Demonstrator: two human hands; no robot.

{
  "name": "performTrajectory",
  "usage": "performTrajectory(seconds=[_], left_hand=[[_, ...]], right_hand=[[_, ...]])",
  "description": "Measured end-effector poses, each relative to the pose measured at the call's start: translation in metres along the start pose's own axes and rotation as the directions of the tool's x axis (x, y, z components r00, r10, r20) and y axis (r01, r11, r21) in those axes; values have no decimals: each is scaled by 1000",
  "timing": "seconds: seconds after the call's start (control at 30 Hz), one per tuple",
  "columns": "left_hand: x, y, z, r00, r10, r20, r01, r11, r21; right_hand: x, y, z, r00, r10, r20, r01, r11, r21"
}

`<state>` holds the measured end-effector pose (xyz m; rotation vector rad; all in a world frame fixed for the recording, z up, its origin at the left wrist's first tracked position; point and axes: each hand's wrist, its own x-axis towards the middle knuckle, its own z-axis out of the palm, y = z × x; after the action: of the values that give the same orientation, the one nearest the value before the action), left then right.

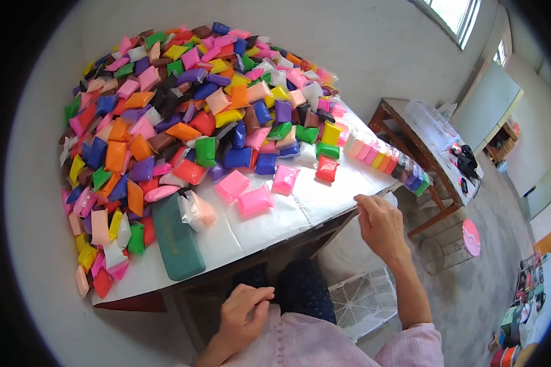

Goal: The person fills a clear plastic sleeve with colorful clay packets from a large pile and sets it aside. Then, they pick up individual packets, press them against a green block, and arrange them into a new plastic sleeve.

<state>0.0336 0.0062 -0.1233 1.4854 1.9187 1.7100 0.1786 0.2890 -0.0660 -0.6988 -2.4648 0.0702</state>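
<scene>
A: State the hazards, positions by clock face from the view's centre.
B: White-covered table (232, 235), 12 o'clock: its near edge has no visible lip, so a pushed item could drop. Heap of packets (183, 116), 11 o'clock: loose stacking could let upper packets slide. Row of packets (382, 160), 2 o'clock: its near end lies at the table edge; a knock could tip it off. Green case (176, 235), 8 o'clock: a bump could shift it.
A: Hands?
B: Right hand (381, 227), 4 o'clock: fingers bent, near the row; grip cannot be determined. Left hand (243, 313), between 6 and 7: loosely curled, nothing visible inside; fingertip contact unclear.
A: Smallest item?
B: Red packet (327, 169), just above 3 o'clock: a sleeve could sweep it.
</scene>
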Motion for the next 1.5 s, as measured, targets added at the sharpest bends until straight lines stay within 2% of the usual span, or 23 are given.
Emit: performTrajectory(seconds=[0.03,0.07,0.1,0.17,0.23,0.3,0.37,0.4,0.5,0.53,0.6,0.63,0.7,0.87,0.93,1.03,1.07,1.17,1.27,1.5], left_hand=[[9,23,-14,999,-4,-36,3,1000,-23],[14,38,-30,991,77,-108,-82,996,-41],[19,51,-44,971,155,-179,-167,985,-53],[34,77,-55,804,381,-457,-418,908,21],[38,109,-62,665,380,-643,-563,821,-96],[30,132,-83,761,460,-457,-624,711,-323],[31,133,-82,647,572,-503,-744,617,-256],[31,132,-81,584,624,-519,-796,564,-219],[16,110,-98,775,567,-280,-610,787,-95],[16,91,-82,781,526,-337,-558,830,4],[14,74,-56,942,229,-244,-242,970,-23],[9,73,-49,997,-51,-57,45,994,-95],[10,29,-8,996,-44,-78,41,999,-30],[28,-4,2,999,10,-34,-8,998,67],[44,-8,3,994,62,-94,-52,993,104],[65,-14,3,991,28,-132,3,975,223],[71,-16,5,989,63,-133,-21,955,296],[81,-27,9,997,-6,-75,45,849,527],[89,-27,13,995,-76,-62,98,784,612],[95,-40,11,986,-57,-156,126,870,476]], right_hand=[[1,-15,-3,1000,-1,-12,3,992,123],[3,-26,0,1000,0,-24,6,970,244],[5,-35,5,1000,2,-6,0,957,289],[12,-53,15,1000,0,31,-11,928,373],[19,-66,38,1000,17,23,-24,927,373],[27,-81,57,999,39,20,-44,936,349],[34,-96,71,997,71,20,-73,951,302],[37,-98,86,997,77,-31,-67,967,245],[46,-108,106,987,161,13,-161,975,151],[47,-109,112,984,179,24,-180,973,145],[46,-110,120,984,181,3,-177,961,214],[45,-109,123,982,187,-12,-179,953,245],[43,-107,130,981,186,-51,-161,937,309],[40,-99,125,968,226,-108,-152,872,466],[41,-96,122,975,198,-96,-127,863,489],[41,-82,112,993,102,-50,-65,867,494],[41,-76,111,998,60,-18,-43,871,490],[44,-65,108,998,-39,58,7,876,483],[47,-64,107,995,-68,75,23,873,488],[50,-63,108,995,-66,76,21,876,482]])
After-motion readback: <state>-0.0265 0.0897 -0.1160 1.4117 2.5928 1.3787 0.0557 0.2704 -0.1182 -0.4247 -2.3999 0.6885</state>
